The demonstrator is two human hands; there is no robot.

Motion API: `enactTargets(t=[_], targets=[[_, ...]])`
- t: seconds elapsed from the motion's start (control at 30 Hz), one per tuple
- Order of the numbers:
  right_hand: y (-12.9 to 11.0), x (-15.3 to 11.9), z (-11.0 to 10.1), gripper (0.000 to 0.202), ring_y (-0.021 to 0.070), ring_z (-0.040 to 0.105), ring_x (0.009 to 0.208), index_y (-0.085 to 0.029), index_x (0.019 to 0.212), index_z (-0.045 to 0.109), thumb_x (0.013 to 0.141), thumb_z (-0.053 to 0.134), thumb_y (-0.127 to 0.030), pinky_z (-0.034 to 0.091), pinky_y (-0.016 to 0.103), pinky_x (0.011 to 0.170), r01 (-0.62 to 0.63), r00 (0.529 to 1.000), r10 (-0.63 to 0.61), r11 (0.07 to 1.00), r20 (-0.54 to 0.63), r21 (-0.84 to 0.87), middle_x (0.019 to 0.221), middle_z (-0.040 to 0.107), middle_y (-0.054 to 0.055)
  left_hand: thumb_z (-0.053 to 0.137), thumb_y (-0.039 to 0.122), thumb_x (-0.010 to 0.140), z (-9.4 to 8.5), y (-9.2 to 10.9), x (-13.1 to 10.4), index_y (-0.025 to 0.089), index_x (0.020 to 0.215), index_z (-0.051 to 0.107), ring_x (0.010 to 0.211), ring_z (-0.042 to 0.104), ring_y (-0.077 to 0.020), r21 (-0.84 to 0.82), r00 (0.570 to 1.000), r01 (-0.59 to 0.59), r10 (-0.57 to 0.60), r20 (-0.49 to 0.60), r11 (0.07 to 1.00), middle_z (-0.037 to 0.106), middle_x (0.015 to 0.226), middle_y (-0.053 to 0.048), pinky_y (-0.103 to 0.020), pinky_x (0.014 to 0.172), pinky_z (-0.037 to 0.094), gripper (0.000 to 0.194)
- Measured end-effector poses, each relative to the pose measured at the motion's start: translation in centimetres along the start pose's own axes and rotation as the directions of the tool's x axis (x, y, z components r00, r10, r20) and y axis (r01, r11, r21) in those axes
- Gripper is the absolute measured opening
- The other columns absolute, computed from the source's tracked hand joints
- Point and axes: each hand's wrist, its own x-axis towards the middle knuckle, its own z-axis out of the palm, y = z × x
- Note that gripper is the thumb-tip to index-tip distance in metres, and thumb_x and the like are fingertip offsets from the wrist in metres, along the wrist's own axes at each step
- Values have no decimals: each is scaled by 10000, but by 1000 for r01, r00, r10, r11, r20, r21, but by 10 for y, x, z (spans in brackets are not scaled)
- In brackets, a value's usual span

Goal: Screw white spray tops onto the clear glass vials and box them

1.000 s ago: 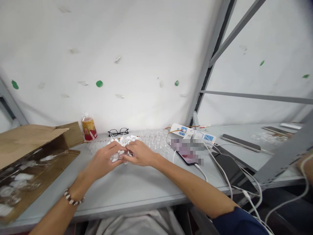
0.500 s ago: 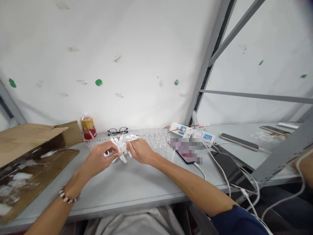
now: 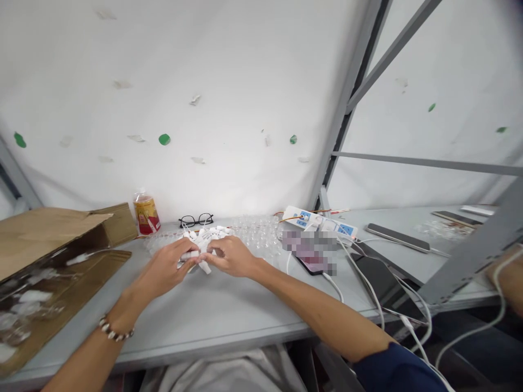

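My left hand (image 3: 166,265) is closed in a pinch, with a small white plastic piece (image 3: 189,255) between thumb and fingers. Close against its fingertips, my right hand (image 3: 233,257) has thumb and forefinger curled together at the right end of that piece; the exact contact is partly hidden. Both hands are in front of a pile of similar white plastic pieces (image 3: 216,233), some with thin stems. One more white piece (image 3: 205,267) lies on the table just below the fingertips. Clear plastic bottles (image 3: 258,233) are grouped behind my right hand.
An open cardboard box (image 3: 92,283) with clear bottles stands at the left. Behind are a labelled bottle (image 3: 147,213), glasses (image 3: 196,220) and a power strip (image 3: 297,216). Phones (image 3: 312,261) and white cables (image 3: 370,283) lie right, beside a metal shelf post (image 3: 469,261).
My right hand has come down from the pile to my left hand's fingertips. A white piece now shows in my left hand's pinch.
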Motion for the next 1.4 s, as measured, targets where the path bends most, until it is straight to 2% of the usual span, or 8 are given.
enactTargets(t=[0.3, 0.43, 0.53, 0.73, 0.9, 1.1, 1.23, 1.4], targets=[[2, -2, 7, 538, 146, 519, 606, -164, 816, 654, 944, 367, -601, 327, 268, 626, 176, 978, -196, 960, -70, -220, 633, 622, 38, 253, 419, 987, 0, -1, 0, 184, 647, 508, 568, 450, -140, -20, 998, 18, -17, 60, 1000, 493, 586, 11, -256, 566, 334, 486], [3, -2, 7, 499, 147, 517, 606, -167, 831, 650, 947, 387, -575, 330, 269, 637, 167, 979, -190, 958, -77, -234, 619, 607, 28, 355, 438, 963, -4, 3, -1, 200, 931, 630, 752, 555, -164, -39, 1000, 2, -2, -15, 999, 602, 835, -30, -266, 668, 420, 365], [2, -1, 5, 456, 128, 470, 581, -173, 766, 620, 970, 381, -505, 304, 258, 604, 107, 989, -125, 975, -80, -197, 609, 567, 6, 423, 428, 946, -3, 2, -2, 222, 1159, 562, 909, 581, -191, -50, 995, 2, -7, -104, 999, 610, 1003, -64, -291, 758, 461, 328], [3, 1, 7, 459, 112, 399, 583, -175, 624, 501, 989, 365, -417, 274, 242, 575, 17, 999, -21, 997, -49, -76, 583, 457, -22, 465, 453, 929, 2, -2, 0, 224, 1046, 589, 903, 613, -202, -5, 999, 40, -40, -28, 999, 653, 1021, -53, -301, 754, 461, 286], [5, 0, 9, 419, 124, 441, 653, -167, 709, 581, 969, 414, -449, 291, 241, 607, 74, 997, -75, 997, -33, -16, 636, 504, -2, 260, 469, 987, -2, 2, -1, 237, 1069, 586, 674, 593, -179, 17, 986, 145, -146, 80, 989, 649, 736, 1, -284, 636, 427, 409], [5, 1, 10, 455, 108, 365, 583, -170, 590, 479, 972, 408, -407, 263, 252, 613, 71, 996, -72, 997, -56, -22, 541, 408, -33, 509, 494, 887, 0, 3, -2, 219, 1119, 549, 951, 609, -220, -42, 996, 83, -81, 46, 996, 651, 1045, -68, -325, 792, 485, 362], [5, 3, 10, 478, 100, 334, 557, -171, 558, 435, 980, 381, -389, 260, 258, 624, 66, 996, -65, 998, -64, 9, 511, 364, -46, 491, 433, 904, 1, 1, -3, 219, 1101, 547, 977, 605, -215, -47, 996, 62, -59, 74, 997, 640, 1088, -72, -304, 770, 481, 296], [6, 2, 9, 414, 116, 421, 627, -169, 643, 532, 944, 467, -445, 285, 262, 675, 94, 994, -92, 995, -56, 29, 560, 465, -33, 302, 430, 979, -2, 2, -3, 250, 1121, 555, 695, 578, -168, -17, 986, 125, -123, 115, 992, 641, 777, 5, -264, 638, 420, 341]])
